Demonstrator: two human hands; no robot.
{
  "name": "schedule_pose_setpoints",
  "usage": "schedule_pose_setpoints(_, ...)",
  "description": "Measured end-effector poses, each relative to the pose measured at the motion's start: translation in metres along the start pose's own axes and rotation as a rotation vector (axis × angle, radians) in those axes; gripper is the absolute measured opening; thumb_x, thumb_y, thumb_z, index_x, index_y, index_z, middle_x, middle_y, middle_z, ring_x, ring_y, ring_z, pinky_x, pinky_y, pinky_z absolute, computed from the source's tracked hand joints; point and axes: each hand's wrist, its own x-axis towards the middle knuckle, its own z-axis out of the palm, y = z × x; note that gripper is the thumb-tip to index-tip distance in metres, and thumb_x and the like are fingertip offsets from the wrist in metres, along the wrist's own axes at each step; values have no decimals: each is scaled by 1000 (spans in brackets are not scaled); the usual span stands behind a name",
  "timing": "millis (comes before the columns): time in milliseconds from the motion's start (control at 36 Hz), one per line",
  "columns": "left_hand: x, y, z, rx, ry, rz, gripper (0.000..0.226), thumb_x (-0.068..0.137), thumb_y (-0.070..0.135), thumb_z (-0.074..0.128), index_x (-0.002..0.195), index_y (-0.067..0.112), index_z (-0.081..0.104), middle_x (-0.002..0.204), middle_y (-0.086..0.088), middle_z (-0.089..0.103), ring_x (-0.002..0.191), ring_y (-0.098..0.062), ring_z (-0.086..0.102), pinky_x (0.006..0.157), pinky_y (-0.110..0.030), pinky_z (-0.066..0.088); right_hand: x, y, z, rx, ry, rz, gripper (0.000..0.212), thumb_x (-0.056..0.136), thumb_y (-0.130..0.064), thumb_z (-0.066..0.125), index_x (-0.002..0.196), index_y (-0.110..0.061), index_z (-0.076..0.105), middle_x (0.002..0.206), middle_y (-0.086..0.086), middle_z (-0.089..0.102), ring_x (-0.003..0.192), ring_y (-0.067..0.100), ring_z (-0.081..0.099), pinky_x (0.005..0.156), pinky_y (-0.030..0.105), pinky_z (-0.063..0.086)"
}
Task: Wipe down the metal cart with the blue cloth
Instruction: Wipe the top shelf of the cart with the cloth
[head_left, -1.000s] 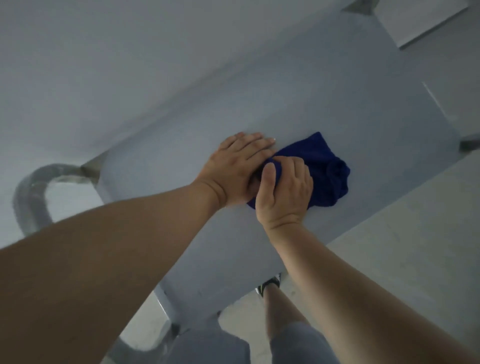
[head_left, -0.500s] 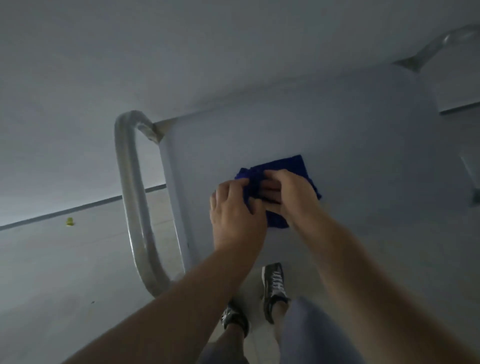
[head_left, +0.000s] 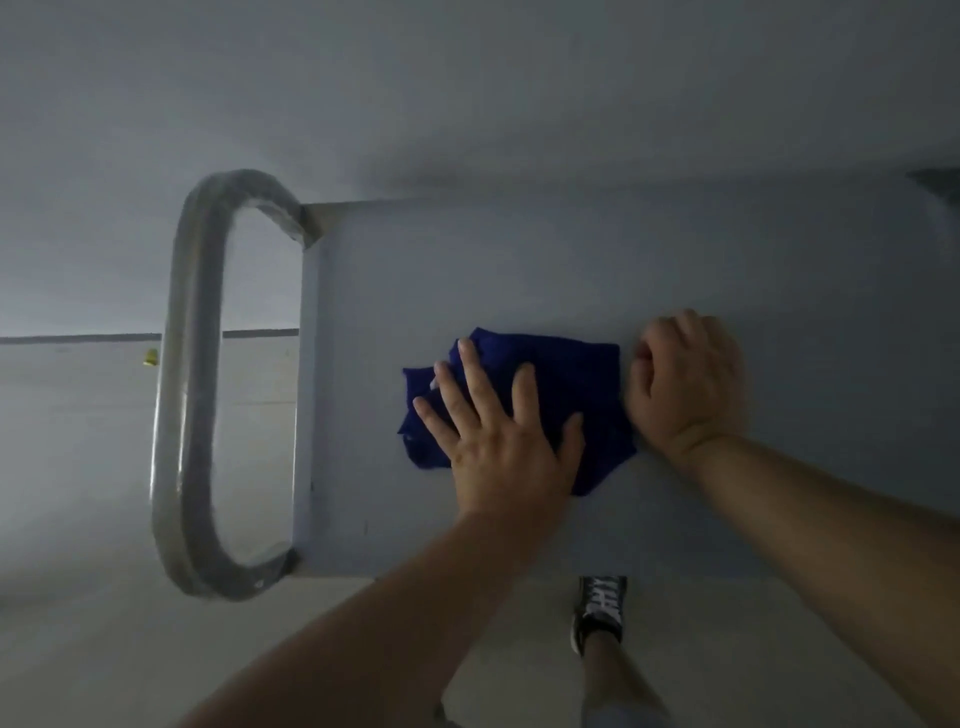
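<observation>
You are pressing your left hand (head_left: 508, 451), fingers straight and spread, on the blue cloth (head_left: 571, 371). The cloth is lying on the metal cart (head_left: 519, 270) top nearer the handle (head_left: 189, 384) end, its long axis running along the cart's length. Your right hand (head_left: 685, 384) is curling at its other edge, and I cannot tell whether it is gripping.

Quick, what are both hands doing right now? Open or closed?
Left hand: open, pressing flat on the blue cloth.
Right hand: fingers curled at the cloth's edge; cannot tell if it grips it.

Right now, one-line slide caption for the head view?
Left hand presses the blue cloth flat on the metal cart; right hand curled at its edge.
</observation>
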Motion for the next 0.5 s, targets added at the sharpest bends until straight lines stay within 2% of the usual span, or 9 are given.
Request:
schedule_pose_setpoints(83,19,15,-1,-21,22,-83,70,91,67,47,150,31,41,173,-23,1,157,-52,1,120,-76,3,0,3,2,20,-4,-17,8,81,-17,46,81,-12,50,88,13,52,82,32,49,71,41,36)
schedule_pose_setpoints(222,80,36,-16,-57,68,-170,72,91,67,43,158,48,25,173,-17,-9,157,-51,-4,118,-77,-1,2,9,4,47,14,-29,12,80,-20,46,78,-10,52,85,16,54,80,35,52,70,44,38)
schedule_pose_setpoints(333,120,14,-31,-63,56,-223,73,94,72,35,160,53,12,174,-9,-15,158,-47,-7,120,-74,-3,2,9,5,7,4,-16,6,82,-16,53,78,-11,51,86,16,51,81,36,50,72,46,39)
schedule_pose_setpoints(500,50,-62,-30,-6,40,-404,75,98,72,26,163,48,-1,172,-9,-22,158,-44,-12,125,-68,0,3,8,4,10,17,-43,7,81,-17,51,83,-13,55,89,20,52,86,43,53,73,50,37)
